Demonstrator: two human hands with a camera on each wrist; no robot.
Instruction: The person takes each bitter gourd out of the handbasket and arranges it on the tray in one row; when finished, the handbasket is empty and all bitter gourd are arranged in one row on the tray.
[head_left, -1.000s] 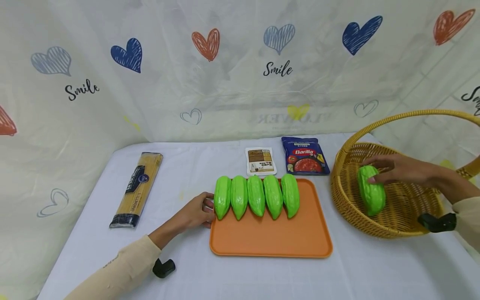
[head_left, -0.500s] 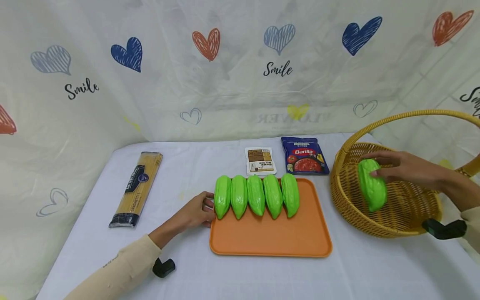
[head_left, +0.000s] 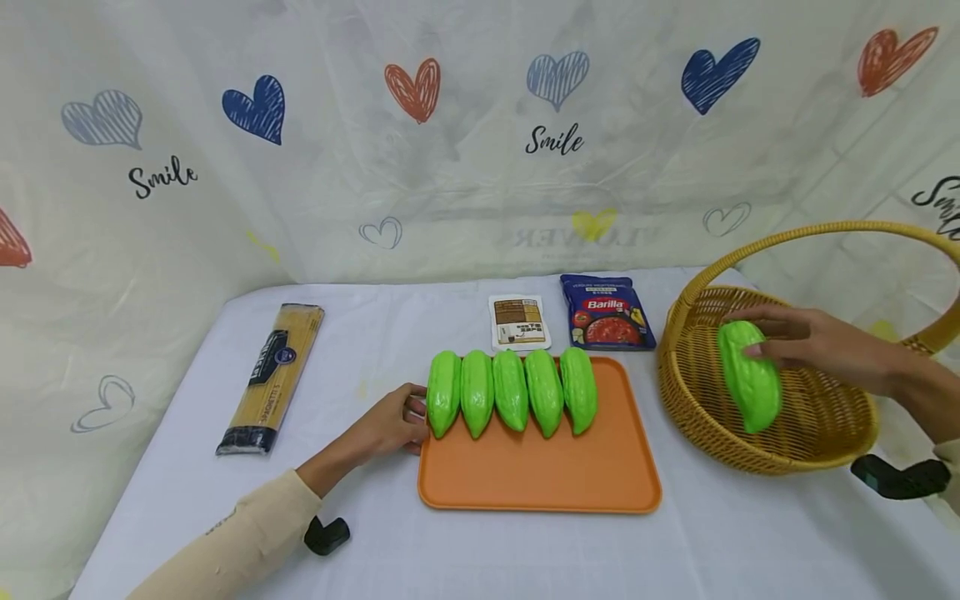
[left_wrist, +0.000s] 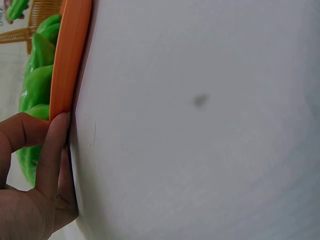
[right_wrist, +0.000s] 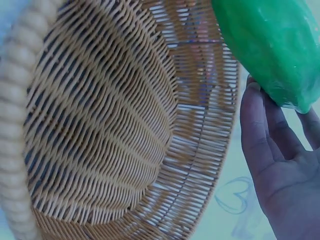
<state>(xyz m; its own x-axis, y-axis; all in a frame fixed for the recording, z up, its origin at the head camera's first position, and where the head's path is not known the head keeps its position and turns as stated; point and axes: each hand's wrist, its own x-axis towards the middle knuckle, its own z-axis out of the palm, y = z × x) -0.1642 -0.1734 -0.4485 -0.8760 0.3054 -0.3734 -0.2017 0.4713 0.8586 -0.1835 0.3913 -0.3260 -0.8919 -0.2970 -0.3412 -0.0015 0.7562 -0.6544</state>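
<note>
My right hand (head_left: 836,346) grips a glossy green bitter melon (head_left: 752,379), held over the wicker basket (head_left: 690,417) at the right. Seen from the right wrist, the bitter melon (right_wrist: 275,50) is between thumb and fingertips, its upper part cut off by the frame. My left hand (head_left: 392,422) holds the left rim of an orange tray (head_left: 540,479). In the left wrist view, the thumb and a finger pinch the tray edge (left_wrist: 67,60). Several more bitter melons (head_left: 511,392) lie side by side along the tray's far half.
A spaghetti pack (head_left: 273,375) lies at the left of the white-covered table. Behind the tray are a small white-and-brown packet (head_left: 520,323) and a blue Barilla pouch (head_left: 607,312). The basket's tall handle (head_left: 825,227) arches over its opening, behind the right hand.
My right hand has shifted slightly right with the bitter melon, which appears raised a little from the basket's inside. My left hand has stayed at the tray rim.
</note>
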